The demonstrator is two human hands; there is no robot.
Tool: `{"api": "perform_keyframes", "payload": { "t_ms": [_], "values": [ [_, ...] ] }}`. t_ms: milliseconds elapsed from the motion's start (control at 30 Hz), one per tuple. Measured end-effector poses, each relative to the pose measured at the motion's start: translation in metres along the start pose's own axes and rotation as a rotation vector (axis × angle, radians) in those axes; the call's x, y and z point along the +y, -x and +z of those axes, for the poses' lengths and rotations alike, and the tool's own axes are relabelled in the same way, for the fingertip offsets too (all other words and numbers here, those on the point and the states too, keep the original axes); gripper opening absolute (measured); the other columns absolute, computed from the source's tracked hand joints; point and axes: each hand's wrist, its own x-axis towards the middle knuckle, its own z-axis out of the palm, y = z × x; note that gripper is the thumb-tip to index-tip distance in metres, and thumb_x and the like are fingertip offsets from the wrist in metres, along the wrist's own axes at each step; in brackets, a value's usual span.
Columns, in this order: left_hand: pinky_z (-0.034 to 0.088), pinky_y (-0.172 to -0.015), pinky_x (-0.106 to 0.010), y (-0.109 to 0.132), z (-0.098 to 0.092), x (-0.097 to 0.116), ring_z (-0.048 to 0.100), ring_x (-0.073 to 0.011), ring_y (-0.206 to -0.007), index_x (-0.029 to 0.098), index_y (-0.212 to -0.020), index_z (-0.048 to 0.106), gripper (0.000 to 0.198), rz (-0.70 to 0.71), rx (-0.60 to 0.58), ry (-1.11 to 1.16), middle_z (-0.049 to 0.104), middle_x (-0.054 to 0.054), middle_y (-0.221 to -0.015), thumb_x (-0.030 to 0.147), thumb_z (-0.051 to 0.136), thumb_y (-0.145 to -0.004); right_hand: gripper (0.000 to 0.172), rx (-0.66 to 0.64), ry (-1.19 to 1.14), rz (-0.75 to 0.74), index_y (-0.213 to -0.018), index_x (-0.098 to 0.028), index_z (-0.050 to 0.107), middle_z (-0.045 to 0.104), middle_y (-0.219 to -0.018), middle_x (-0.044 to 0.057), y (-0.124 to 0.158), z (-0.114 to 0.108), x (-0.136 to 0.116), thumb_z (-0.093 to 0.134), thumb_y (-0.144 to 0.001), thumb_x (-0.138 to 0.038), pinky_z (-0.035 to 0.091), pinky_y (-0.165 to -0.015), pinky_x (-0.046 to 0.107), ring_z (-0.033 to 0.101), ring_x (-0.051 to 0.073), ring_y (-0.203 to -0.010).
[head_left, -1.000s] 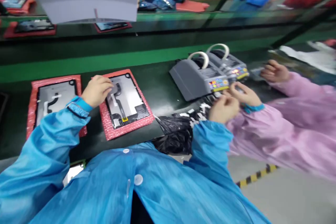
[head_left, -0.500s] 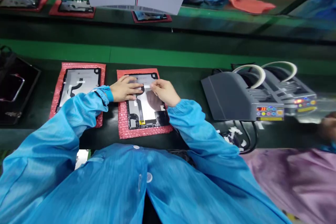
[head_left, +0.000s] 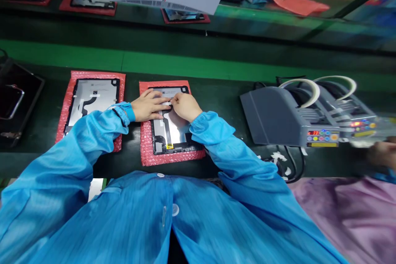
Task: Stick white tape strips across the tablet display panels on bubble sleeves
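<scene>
Your left hand lies palm down with its fingers spread, gripping nothing, their tips resting over the silver-grey rectangular panel with a black border. Just right of those tips, your right hand is curled, thumb and fingertips drawn together close above the same panel; whether they pinch something small, you cannot tell from here.

From beneath your fingertips, a flat black ribbon cable runs toward you, ending at a small yellow tab. Around and under the panel, a red bubble-wrap sheet shows on the dark green tabletop.

Left of your left fingers, partly behind your sleeve, a second silver-grey panel with a black border lies on another red bubble-wrap sheet. Farther left sits a dark, flat-sided object.

Well to the right of your right fingers stand two dark-grey machines with cream hoops, the nearer showing red lit digits, the farther blurred. Beyond them is a co-worker's blurred hand.
</scene>
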Motion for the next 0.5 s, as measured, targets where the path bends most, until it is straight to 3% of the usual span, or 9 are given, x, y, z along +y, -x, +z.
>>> {"api": "perform_keyframes", "payload": {
  "t_ms": [200, 333, 433, 500],
  "values": [
    [0.010, -0.111, -0.052, -0.001, -0.002, 0.004, 0.030, -0.0298, -0.132, 0.021, -0.132, 0.050, 0.053, -0.016, -0.034, -0.072, 0.050, -0.009, -0.139, 0.046, 0.051, -0.085, 0.028, -0.023, 0.075, 0.014, -0.102, -0.016, 0.063, 0.069, -0.100, 0.014, 0.005, -0.001, -0.008, 0.044, -0.088, -0.031, 0.044, -0.078, 0.031, 0.063, 0.025, -0.095],
    [0.014, -0.111, -0.052, -0.001, -0.005, 0.003, 0.031, -0.0290, -0.131, 0.022, -0.131, 0.051, 0.050, -0.012, -0.058, -0.143, 0.047, -0.006, -0.142, 0.045, 0.048, -0.088, 0.027, 0.054, 0.114, 0.121, -0.100, -0.018, 0.061, 0.068, -0.096, 0.013, 0.012, -0.009, 0.000, 0.047, -0.087, -0.035, 0.043, -0.074, 0.033, 0.063, 0.025, -0.089],
    [0.019, -0.110, -0.051, 0.002, -0.008, 0.000, 0.032, -0.0292, -0.131, 0.022, -0.130, 0.052, 0.049, -0.002, -0.059, -0.176, 0.046, -0.005, -0.143, 0.046, 0.048, -0.087, 0.021, 0.263, -0.059, 0.204, -0.083, -0.018, 0.059, 0.065, -0.076, 0.007, 0.034, -0.015, 0.035, 0.051, -0.084, -0.038, 0.041, -0.066, 0.029, 0.060, 0.020, -0.073],
    [0.022, -0.110, -0.051, 0.003, -0.010, 0.001, 0.033, -0.0299, -0.131, 0.021, -0.128, 0.054, 0.048, 0.014, -0.038, -0.207, 0.046, -0.005, -0.142, 0.045, 0.049, -0.087, 0.030, 0.512, -0.299, 0.243, -0.072, -0.019, 0.054, 0.055, -0.059, 0.001, 0.061, -0.013, 0.077, 0.051, -0.083, -0.046, 0.038, -0.058, 0.026, 0.052, 0.014, -0.058]
  ]
}}
